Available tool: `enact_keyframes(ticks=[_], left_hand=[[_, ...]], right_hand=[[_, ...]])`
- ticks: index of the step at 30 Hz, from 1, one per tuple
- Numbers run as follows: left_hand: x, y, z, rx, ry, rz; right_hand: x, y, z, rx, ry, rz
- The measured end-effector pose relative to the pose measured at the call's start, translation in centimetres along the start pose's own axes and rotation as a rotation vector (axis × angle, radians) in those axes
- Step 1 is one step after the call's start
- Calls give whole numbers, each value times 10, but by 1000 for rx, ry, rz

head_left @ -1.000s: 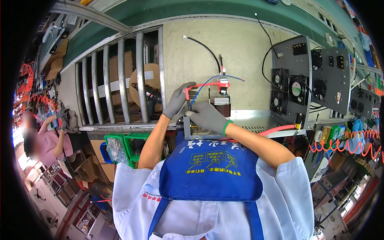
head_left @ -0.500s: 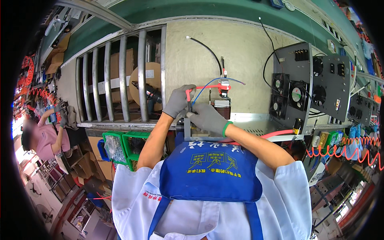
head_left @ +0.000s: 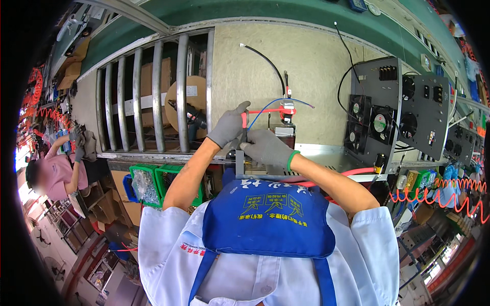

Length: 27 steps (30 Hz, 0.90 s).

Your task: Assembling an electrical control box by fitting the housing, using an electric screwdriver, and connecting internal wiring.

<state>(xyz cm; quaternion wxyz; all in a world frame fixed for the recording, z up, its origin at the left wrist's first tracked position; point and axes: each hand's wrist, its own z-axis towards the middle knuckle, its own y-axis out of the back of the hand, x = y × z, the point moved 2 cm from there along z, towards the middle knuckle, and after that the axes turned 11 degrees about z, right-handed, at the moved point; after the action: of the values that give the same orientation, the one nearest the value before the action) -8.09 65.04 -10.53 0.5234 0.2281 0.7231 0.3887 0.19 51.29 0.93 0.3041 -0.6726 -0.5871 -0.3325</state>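
My left hand (head_left: 227,127), in a grey glove, is closed on the red cable (head_left: 265,110) near its bent end. My right hand (head_left: 269,150), gloved the same way, meets it from the right. Its fingers are pinched at the cable's dark lower end, where their tips are partly hidden. Both hands are above the edge of a grey metal chassis (head_left: 319,159). A thin blue wire (head_left: 277,100) arches up from between the hands. Beyond the right hand stands a dark finned component (head_left: 286,131), with the red cable running to its top.
An upright dark panel with fans (head_left: 375,86) stands at the right, a thick red cable (head_left: 357,171) below it. Metal rollers (head_left: 159,102) lie to the left, with a power tool (head_left: 194,120) among them. Green bins (head_left: 145,186) hold small parts. Another person (head_left: 58,171) works at far left.
My left hand's fingers have shifted up and over the bent red cable end, covering more of it. My right hand has moved slightly, staying at the lower end.
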Motion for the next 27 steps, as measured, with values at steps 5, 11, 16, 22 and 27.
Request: enact_keyframes(ticks=[5, 11, 16, 22, 27], left_hand=[[-2, 4, 6, 115, 14, -19], [2, 5, -3, 227, 174, -693], [12, -13, 0, 280, 200, -1092], [36, -41, 5, 437, 268, -1485], [35, -51, 17, 613, 253, -1545]], right_hand=[[1, 0, -4, -3, -113, 153], [1, -1, -3, -21, -19, 116], [7, 0, -4, -40, 26, 74], [13, 2, -5, 29, -62, 151], [-8, 4, 2, -15, 126, -19]])
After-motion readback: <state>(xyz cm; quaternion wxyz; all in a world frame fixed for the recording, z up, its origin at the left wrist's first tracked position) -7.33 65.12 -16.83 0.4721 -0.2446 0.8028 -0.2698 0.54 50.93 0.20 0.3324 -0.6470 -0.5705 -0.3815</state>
